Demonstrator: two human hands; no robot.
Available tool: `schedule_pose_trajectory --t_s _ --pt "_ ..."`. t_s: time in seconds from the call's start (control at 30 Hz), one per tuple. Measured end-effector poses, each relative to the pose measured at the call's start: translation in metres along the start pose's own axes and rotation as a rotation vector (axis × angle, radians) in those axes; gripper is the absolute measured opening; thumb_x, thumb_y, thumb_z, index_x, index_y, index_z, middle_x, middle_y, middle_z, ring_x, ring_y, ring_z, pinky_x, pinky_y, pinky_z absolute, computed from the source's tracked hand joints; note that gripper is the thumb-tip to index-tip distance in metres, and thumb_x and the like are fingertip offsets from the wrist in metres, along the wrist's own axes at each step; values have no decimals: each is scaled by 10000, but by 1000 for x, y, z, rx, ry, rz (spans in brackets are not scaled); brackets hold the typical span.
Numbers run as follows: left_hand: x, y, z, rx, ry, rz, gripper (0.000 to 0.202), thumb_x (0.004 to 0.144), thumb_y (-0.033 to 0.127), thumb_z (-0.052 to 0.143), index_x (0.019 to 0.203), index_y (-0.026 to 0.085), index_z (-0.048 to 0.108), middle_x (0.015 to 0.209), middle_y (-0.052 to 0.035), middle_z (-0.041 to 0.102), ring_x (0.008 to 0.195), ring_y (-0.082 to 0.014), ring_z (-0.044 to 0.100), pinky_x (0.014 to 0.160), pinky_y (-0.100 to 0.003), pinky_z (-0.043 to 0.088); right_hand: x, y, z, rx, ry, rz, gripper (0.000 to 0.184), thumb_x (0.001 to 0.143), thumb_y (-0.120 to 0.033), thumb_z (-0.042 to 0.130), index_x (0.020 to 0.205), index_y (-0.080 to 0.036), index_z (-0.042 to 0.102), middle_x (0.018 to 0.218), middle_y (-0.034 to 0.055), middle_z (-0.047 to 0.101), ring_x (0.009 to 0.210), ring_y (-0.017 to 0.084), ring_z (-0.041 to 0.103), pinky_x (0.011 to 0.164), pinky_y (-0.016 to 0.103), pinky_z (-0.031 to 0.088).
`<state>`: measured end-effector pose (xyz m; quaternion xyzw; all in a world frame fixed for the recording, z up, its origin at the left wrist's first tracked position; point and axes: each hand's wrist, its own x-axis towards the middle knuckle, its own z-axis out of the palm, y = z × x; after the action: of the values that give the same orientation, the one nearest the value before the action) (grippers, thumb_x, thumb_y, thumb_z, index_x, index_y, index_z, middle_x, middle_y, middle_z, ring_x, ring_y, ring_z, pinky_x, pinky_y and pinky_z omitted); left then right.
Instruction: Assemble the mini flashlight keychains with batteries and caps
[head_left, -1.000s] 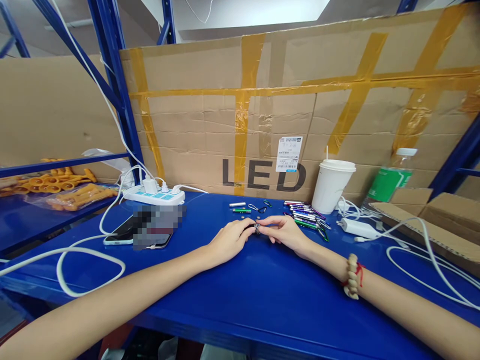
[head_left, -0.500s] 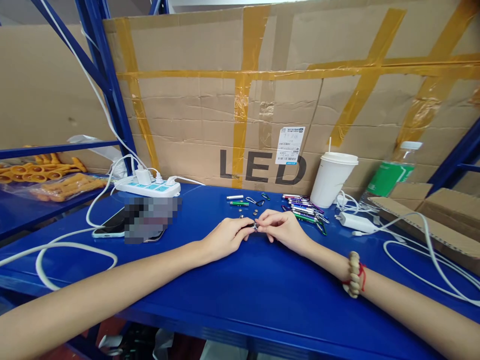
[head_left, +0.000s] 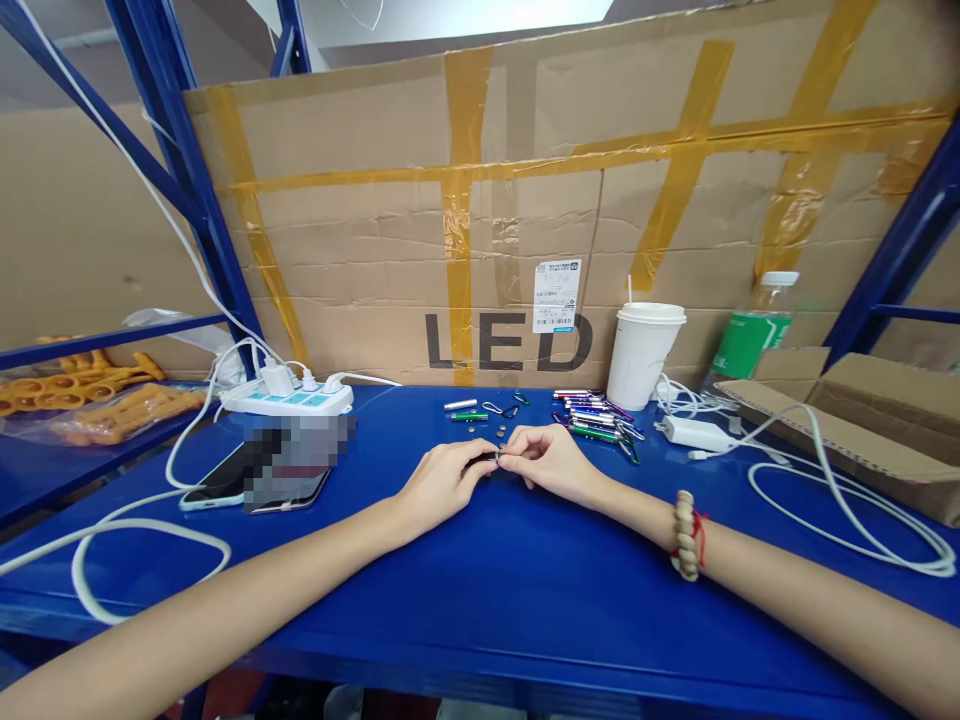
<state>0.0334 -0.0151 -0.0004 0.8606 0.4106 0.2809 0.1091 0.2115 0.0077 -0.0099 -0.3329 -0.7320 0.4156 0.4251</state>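
Over the blue desk (head_left: 480, 620), I see left hand (head_left: 441, 482) and right hand (head_left: 556, 466), fingers (head_left: 522, 442) pinched around one small metallic piece (head_left: 492, 457).

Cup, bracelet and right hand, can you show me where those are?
Cup (head_left: 644, 362): head view, middle of its white side.
Bracelet (head_left: 685, 534): head view, on its beads.
Right hand (head_left: 559, 468): head view, back of the hand.

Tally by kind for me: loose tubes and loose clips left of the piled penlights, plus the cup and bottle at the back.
Loose tubes: 2 (silver tube, green tube)
Loose clips: 3 (silver clip, dark clip, greenish clip)
White cup: 1
Bottle: 1
Total: 7
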Motion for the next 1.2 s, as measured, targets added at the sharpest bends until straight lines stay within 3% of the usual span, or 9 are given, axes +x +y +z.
schedule_pose_trajectory --t_s 0.37,0.47,0.6,0.97,1.2 --pt "3 11 -4 50 -8 -35 268 899 297 328 930 216 581 782 0 648 734 -138 604 720 -227 452 4 0 -1 33 14 54 404 614 -530 656 626 -135 574 543 2 589 371 47 437 365 176 309" --pt "4 11 -7 103 -24 -30 289 909 320 304 964 214 568 812 -8 654 738 -140 608 721 -234 459 3 -1 -2 60 -3 25 383 633 -509 650 638 -141 542 573 -11 577 360 37 432 349 167 293" --pt "5 7 -14 199 -97 88 289 903 338 334 1067 233 547 1074 -32 634 953 -163 598 831 -261 452 0 -2 -3 5 -31 14 293 677 -429 637 670 -154 536 531 -37 534 358 44 442 357 163 309" --pt "6 -1 -11 267 -66 100 290 910 328 327 1055 217 552 1088 -47 631 959 -165 609 820 -263 478 4 4 -3 -64 -28 18 230 716 -378 612 737 -150 586 677 -8 615 383 41 485 381 168 337" --pt "7 -4 -12 292 -73 82 278 912 331 340 1043 207 551 1049 -27 639 943 -162 609 802 -262 478 7 5 -3 55 -30 54 284 670 -401 644 757 -132 654 686 14 635 378 46 467 421 200 366"
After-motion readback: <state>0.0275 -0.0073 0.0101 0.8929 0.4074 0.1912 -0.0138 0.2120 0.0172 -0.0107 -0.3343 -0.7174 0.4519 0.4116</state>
